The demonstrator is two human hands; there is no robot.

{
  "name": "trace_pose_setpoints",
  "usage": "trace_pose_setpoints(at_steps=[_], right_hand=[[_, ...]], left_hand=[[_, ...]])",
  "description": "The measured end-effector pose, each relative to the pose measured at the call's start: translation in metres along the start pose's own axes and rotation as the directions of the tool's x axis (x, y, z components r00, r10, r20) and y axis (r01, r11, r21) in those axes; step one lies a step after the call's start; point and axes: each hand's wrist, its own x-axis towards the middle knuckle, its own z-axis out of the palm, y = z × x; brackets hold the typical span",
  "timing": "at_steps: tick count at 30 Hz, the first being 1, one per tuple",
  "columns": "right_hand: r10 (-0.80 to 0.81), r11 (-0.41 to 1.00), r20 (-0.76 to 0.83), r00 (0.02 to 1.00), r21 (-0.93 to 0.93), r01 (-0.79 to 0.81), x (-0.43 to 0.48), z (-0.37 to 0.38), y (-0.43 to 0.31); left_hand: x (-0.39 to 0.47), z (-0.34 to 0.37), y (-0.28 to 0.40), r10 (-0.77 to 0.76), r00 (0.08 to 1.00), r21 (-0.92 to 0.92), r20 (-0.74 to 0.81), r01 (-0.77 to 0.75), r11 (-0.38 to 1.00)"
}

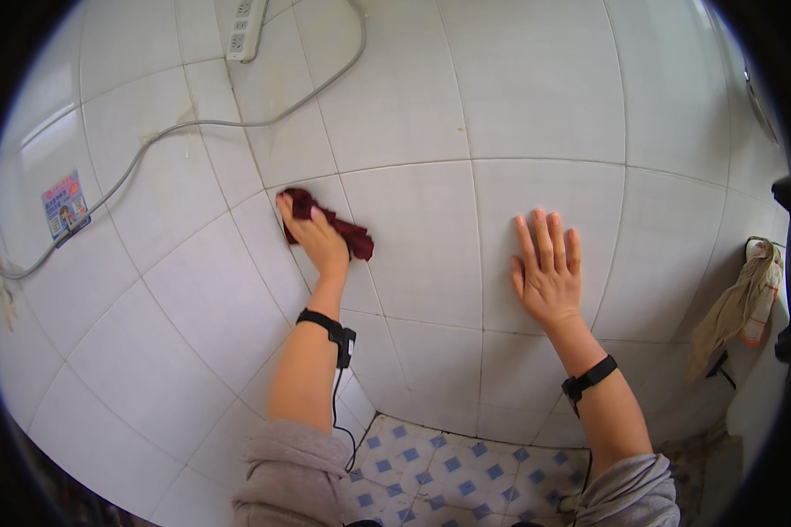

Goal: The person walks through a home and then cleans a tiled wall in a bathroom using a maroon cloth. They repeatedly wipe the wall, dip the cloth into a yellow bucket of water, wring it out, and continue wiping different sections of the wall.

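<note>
My left hand (321, 242) presses a crumpled dark red cloth (358, 238) against the white tiled wall (409, 230), close to the corner where two walls meet. Part of the cloth is hidden under the palm and fingers. Farther right, my right hand (548, 277) rests flat on a wall tile with its fingers spread, and no object shows in it. Both wrists wear black straps with small devices, and a thin black cable (335, 402) hangs from the left one.
A grey cable (237, 123) runs across both walls, near a white power strip (244, 33) at the top. A printed sticker (66, 204) is on the left wall. Beige cloths (741, 290) hang at the right. Below lies a blue-and-white tiled floor (445, 474).
</note>
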Motion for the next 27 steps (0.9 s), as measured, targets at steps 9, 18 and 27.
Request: trace_pose_setpoints(at_steps=[9, 18, 27], right_hand=[[0.014, 1.000, 0.022, 1.000, 0.028, -0.014, -0.002, 0.002, 0.000], [-0.010, 1.000, -0.016, 1.000, -0.007, 0.010, 0.001, 0.001, 0.000], [0.002, 1.000, -0.021, 1.000, 0.008, -0.002, -0.001, 0.001, 0.001]], left_hand=[[0.020, 0.055, 0.054, 0.152, 0.983, -0.256, 0.105, -0.121, 0.959], [0.185, 0.046, 0.095, 0.414, 0.904, -0.037, 0.107, -0.413, 0.910], [0.196, 0.061, 0.107, 0.014, 0.996, 0.184, 0.087, -0.030, 0.982]])
